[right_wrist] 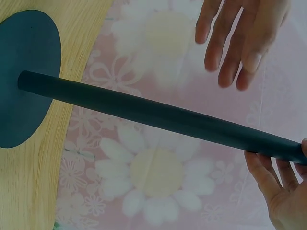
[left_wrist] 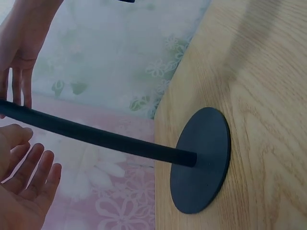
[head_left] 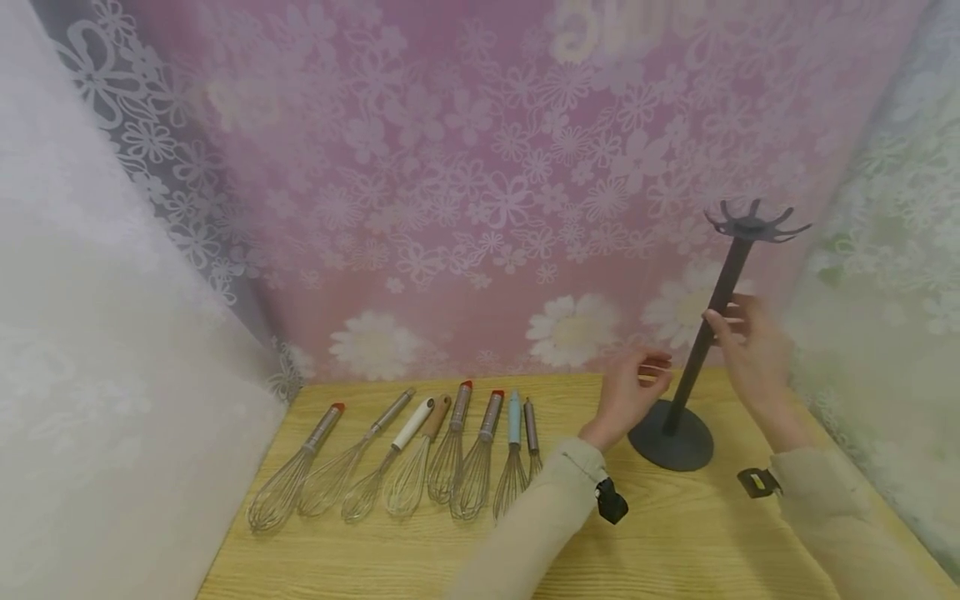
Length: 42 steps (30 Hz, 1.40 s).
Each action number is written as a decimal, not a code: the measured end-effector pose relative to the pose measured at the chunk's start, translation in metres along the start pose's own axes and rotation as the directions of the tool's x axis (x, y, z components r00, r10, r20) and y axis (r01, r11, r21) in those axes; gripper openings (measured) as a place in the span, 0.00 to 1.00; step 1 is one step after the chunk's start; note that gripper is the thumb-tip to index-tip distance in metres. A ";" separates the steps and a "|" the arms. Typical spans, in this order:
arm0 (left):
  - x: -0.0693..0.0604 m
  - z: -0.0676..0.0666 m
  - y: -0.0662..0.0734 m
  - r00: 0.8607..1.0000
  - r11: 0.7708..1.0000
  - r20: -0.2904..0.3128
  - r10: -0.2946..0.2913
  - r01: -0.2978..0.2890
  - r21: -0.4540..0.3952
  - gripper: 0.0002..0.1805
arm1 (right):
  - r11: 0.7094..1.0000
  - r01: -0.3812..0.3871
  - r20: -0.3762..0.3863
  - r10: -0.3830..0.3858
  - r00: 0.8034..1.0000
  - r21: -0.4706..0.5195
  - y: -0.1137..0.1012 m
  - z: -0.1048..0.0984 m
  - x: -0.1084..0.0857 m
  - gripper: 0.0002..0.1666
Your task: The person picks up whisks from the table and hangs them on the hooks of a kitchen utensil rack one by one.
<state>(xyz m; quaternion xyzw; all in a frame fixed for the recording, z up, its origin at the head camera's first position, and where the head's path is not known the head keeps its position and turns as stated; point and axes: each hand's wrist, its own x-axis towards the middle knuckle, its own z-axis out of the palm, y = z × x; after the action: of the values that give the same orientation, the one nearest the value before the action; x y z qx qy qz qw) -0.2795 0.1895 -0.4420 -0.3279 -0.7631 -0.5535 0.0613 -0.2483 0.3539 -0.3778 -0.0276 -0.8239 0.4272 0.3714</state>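
A dark utensil stand rises from the wooden table at the right, with a round base and a crown of curved hooks on top. My right hand holds its pole partway up, thumb on one side and fingers on the other. My left hand hovers left of the pole, its fingers loosely bent around nothing. In the right wrist view, the left hand is apart from the pole. The left wrist view shows the base flat on the table.
Several whisks lie in a row at the left and middle of the table, among them a white-handled whisk and a blue-handled whisk. Flower-patterned cloth hangs behind and on both sides.
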 end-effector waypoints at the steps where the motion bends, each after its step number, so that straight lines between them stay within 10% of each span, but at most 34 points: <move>1: 0.000 0.001 0.000 1.000 1.000 -0.003 0.001 -0.001 0.002 0.15 | 1.000 0.003 0.002 -0.003 1.000 0.006 -0.001 0.001 -0.002 0.23; 42: -0.012 -0.006 -0.009 1.000 0.985 -0.018 -0.021 0.018 -0.174 0.16 | 0.992 0.084 0.058 -0.090 0.994 0.094 -0.035 0.026 -0.036 0.21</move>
<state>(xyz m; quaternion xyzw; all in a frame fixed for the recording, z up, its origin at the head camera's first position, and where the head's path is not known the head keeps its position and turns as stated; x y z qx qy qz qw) -0.2774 0.1772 -0.4522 -0.3189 -0.7144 -0.6219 0.0345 -0.2291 0.3006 -0.3830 0.0387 -0.8149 0.4485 0.3650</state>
